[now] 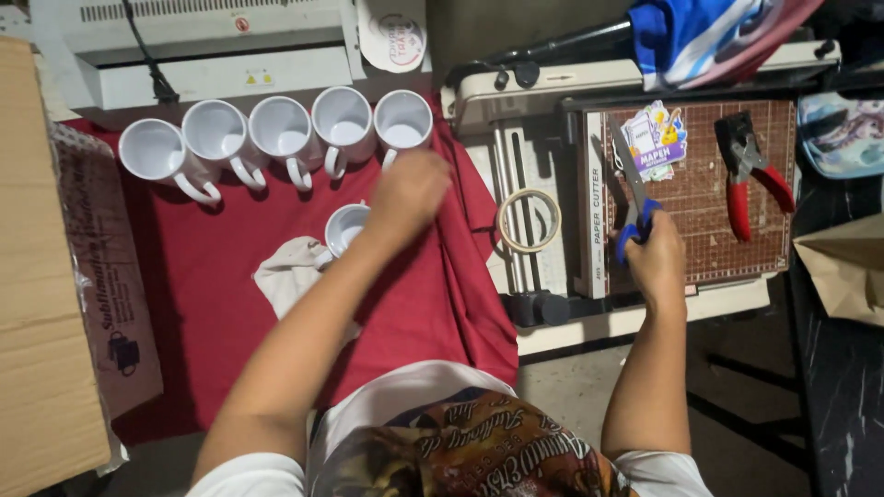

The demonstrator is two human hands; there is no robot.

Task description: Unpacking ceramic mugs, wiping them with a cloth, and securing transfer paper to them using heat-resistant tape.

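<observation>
While extended over the red cloth, left hand loosely curled just below the rightmost of five white mugs, fingers hidden, grip not discernible. Right hand closed around blue-handled scissors, blades pointing away over the paper cutter, beside a tape roll.

Six white mugs are counted: five in a row at the upper left of the frame, and one mug below it, near the middle. One red cloth is spread under them. One pair of scissors with blue handles is seen right of centre, and one pair of red-handled pliers at the upper right. One tape ring is counted at the centre. One paper cutter is seen on the right, with one sticker sheet on it. One cardboard box is seen at the left edge. Two hands are counted: the left hand and the right hand.
</observation>
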